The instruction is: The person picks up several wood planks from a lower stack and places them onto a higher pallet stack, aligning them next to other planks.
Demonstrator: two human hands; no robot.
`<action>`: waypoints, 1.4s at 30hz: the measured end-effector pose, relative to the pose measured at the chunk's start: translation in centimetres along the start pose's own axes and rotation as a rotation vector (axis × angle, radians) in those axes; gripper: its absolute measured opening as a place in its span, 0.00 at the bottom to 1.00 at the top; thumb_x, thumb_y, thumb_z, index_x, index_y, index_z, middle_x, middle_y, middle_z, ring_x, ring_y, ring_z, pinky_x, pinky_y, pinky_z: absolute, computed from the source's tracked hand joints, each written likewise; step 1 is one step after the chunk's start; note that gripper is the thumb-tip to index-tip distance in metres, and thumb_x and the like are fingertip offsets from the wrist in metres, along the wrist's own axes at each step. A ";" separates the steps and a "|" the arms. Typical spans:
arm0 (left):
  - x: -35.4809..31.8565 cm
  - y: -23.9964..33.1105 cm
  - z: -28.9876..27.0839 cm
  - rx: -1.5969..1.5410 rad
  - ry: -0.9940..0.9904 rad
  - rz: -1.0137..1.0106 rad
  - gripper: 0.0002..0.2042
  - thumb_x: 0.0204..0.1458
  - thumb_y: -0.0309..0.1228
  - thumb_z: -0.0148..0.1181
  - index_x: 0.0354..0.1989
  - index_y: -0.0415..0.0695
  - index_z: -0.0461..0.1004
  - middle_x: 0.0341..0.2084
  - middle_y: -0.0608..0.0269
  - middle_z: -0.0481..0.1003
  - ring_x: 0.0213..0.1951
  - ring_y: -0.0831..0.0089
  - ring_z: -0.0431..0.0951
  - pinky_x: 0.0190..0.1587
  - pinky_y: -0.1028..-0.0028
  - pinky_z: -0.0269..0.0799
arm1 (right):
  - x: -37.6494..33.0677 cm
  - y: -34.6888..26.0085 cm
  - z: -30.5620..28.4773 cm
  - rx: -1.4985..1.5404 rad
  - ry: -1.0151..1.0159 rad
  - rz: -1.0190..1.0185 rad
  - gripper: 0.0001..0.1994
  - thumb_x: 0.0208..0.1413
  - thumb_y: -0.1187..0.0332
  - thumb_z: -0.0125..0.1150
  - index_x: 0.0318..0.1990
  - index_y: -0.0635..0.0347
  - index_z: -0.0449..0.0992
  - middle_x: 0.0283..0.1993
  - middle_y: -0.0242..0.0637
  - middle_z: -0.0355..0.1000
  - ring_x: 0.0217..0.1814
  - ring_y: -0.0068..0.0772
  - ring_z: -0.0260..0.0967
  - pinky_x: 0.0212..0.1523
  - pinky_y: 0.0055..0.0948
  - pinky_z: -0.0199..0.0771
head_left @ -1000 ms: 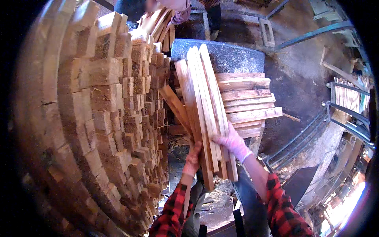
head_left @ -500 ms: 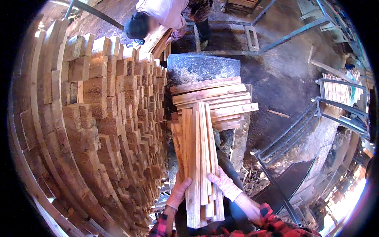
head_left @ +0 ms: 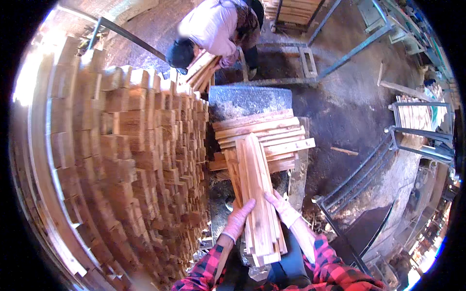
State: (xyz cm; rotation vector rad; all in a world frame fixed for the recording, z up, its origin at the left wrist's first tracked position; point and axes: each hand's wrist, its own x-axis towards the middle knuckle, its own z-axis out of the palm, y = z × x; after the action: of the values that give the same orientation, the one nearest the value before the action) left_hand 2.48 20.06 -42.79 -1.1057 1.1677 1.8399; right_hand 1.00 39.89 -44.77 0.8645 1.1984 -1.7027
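A bundle of long wooden slats (head_left: 259, 194) lies lengthwise in front of me, pressed between my two gloved hands. On its left side my left hand (head_left: 238, 219) grips the edge, thumb on top. Opposite it, my right hand (head_left: 283, 208) clasps the right side, its fingers partly hidden under the wood. The far end of the bundle rests over several slats laid crosswise (head_left: 286, 145) on a low stand, whose dark, dusty top (head_left: 250, 99) shows behind them.
A tall stack of sawn boards (head_left: 145, 155) fills the left side. Beyond the stand a bent-over co-worker (head_left: 213, 29) handles boards (head_left: 201, 72). Metal frames (head_left: 354, 53) stand at the far right, and a metal rail (head_left: 357, 165) runs nearer. A loose stick (head_left: 344, 151) lies on the floor.
The bundle's slats have drawn closer together and its near end has shifted right. Both my hands still hold it. My view has tilted, and the co-worker appears lower and further right.
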 end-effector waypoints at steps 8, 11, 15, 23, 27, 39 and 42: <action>-14.7 4.9 7.8 0.147 0.014 0.424 0.55 0.42 0.39 0.81 0.71 0.38 0.44 0.57 0.46 0.70 0.55 0.61 0.75 0.57 0.63 0.74 | -9.5 -4.8 -1.4 0.179 -0.339 -0.263 0.59 0.44 0.34 0.73 0.74 0.64 0.51 0.70 0.38 0.61 0.73 0.34 0.55 0.73 0.34 0.53; -17.5 8.1 9.8 0.137 0.048 0.651 0.56 0.40 0.35 0.82 0.71 0.39 0.44 0.59 0.48 0.65 0.57 0.61 0.73 0.59 0.63 0.74 | -15.9 -13.0 2.5 -0.012 -0.252 -0.324 0.59 0.42 0.33 0.73 0.75 0.59 0.52 0.68 0.37 0.63 0.70 0.34 0.58 0.70 0.35 0.59; -24.4 13.4 11.5 0.033 -0.020 0.795 0.62 0.34 0.41 0.85 0.72 0.39 0.41 0.61 0.49 0.63 0.62 0.61 0.68 0.66 0.60 0.66 | -18.8 -17.1 4.0 0.039 -0.318 -0.382 0.56 0.40 0.46 0.80 0.74 0.56 0.54 0.65 0.39 0.67 0.63 0.38 0.68 0.62 0.40 0.72; -37.8 18.6 9.4 -0.058 0.235 1.175 0.65 0.30 0.46 0.86 0.73 0.43 0.43 0.64 0.53 0.61 0.66 0.62 0.61 0.70 0.61 0.56 | -29.2 -27.4 18.7 -0.207 -0.664 -0.659 0.66 0.26 0.50 0.85 0.76 0.58 0.50 0.71 0.37 0.63 0.70 0.37 0.63 0.68 0.40 0.65; -44.5 24.1 3.6 -0.260 0.207 1.219 0.51 0.40 0.44 0.79 0.70 0.42 0.53 0.54 0.58 0.71 0.56 0.66 0.72 0.62 0.63 0.68 | -32.8 -29.8 27.6 -0.395 -0.905 -0.680 0.68 0.31 0.55 0.84 0.78 0.59 0.41 0.74 0.39 0.56 0.74 0.36 0.55 0.73 0.34 0.54; -54.9 20.9 -15.8 -0.729 0.251 1.265 0.21 0.59 0.43 0.64 0.55 0.43 0.75 0.47 0.61 0.80 0.49 0.68 0.80 0.54 0.66 0.77 | -35.5 -22.1 51.8 -0.697 -1.377 -0.464 0.50 0.52 0.43 0.69 0.73 0.67 0.52 0.70 0.43 0.59 0.71 0.35 0.55 0.72 0.37 0.52; -56.6 22.7 -19.8 -0.727 0.348 1.288 0.22 0.59 0.44 0.63 0.55 0.42 0.75 0.49 0.59 0.80 0.49 0.69 0.81 0.54 0.67 0.77 | -31.3 -21.7 57.0 -0.831 -1.313 -0.413 0.40 0.57 0.43 0.62 0.68 0.65 0.65 0.59 0.41 0.73 0.62 0.30 0.67 0.65 0.33 0.65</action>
State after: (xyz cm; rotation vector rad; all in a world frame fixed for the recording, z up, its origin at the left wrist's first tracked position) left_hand 11.60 -12.29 11.82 -1.1419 1.6658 3.3515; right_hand -10.13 -2.82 7.74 -0.9555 0.9311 -1.3493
